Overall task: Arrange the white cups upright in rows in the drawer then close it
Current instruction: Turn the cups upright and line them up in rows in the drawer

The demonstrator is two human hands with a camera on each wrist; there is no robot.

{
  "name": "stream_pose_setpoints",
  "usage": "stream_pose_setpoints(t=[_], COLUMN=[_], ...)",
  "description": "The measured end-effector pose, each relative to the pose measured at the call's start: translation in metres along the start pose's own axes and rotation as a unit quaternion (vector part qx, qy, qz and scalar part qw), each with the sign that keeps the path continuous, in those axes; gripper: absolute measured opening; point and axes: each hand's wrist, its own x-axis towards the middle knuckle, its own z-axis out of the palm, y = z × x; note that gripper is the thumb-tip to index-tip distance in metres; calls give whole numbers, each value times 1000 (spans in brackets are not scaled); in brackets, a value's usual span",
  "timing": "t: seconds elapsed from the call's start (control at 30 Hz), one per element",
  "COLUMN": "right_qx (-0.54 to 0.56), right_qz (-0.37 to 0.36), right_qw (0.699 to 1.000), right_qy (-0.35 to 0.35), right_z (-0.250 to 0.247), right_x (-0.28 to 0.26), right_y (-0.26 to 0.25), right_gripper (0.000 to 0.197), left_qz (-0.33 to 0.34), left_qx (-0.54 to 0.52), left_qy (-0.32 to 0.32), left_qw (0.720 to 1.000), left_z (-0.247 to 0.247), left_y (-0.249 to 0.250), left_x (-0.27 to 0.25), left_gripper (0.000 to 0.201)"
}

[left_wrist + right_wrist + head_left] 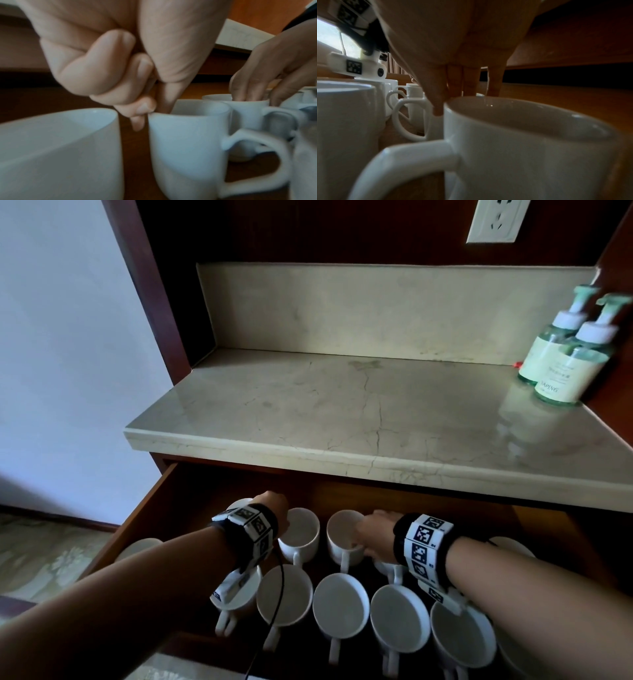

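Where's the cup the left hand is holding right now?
In the head view it stands upright in the drawer's back row, left of centre: the cup pinched at its rim by the left hand, beside the cup held by the right hand.

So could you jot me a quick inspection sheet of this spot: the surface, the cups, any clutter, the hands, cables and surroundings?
Surface: open wooden drawer under a pale stone counter.
Job's things: white cups upright in two rows; front row has handles towards the person; back row unfinished.
Clutter: two green pump bottles on the counter's right end.
Hands: left hand pinches the rim of a back-row cup; right hand grips the rim of the next back-row cup, fingers inside.
Cables: a thin black cable hangs from the left wristband across the front cups.
Surroundings: wall socket above, white wall left, patterned floor.
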Motion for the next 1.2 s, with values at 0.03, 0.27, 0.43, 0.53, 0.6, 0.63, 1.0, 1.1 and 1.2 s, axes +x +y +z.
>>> stream_pose_setpoints(t=[0.03, 0.27, 0.43, 0.53, 0.6, 0.63, 1.0, 1.1, 1.2], right_qx=[-7, -19, 2, 23, 41, 47, 172, 144, 141], right_qz=[-11, -49, -9, 6, 27, 39, 177, 192, 192], right_qw=[1000, 993, 994, 994, 994, 994, 969, 964, 953], right_qy=[11, 102, 111, 109, 97, 94, -10, -116, -187], right_z=[-4, -23, -14, 0, 7, 12, 62, 67, 75], right_x=[-4, -49, -89, -113, -132, -142, -216, -210, -199], right_y=[0, 15, 37, 49, 58, 63, 97, 99, 96], right_gripper=[35, 31, 31, 26, 22, 23, 29, 44, 45], left_qz=[3, 114, 228, 279, 307, 317, 351, 350, 352], left_qx=[-2, -30, 4, 8, 18, 13, 122, 151, 155], left_qy=[12, 73, 44, 45, 40, 34, 6, -28, -33], left_qw=[1000, 990, 973, 959, 951, 948, 928, 924, 922], left_z=[-2, -21, -23, -24, -28, -29, -20, -14, -11], left_y=[0, 27, 75, 111, 135, 145, 228, 233, 236], left_x=[-2, -33, -48, -53, -59, -63, -81, -79, -78], left_gripper=[36, 41, 41, 40, 41, 40, 48, 45, 40])
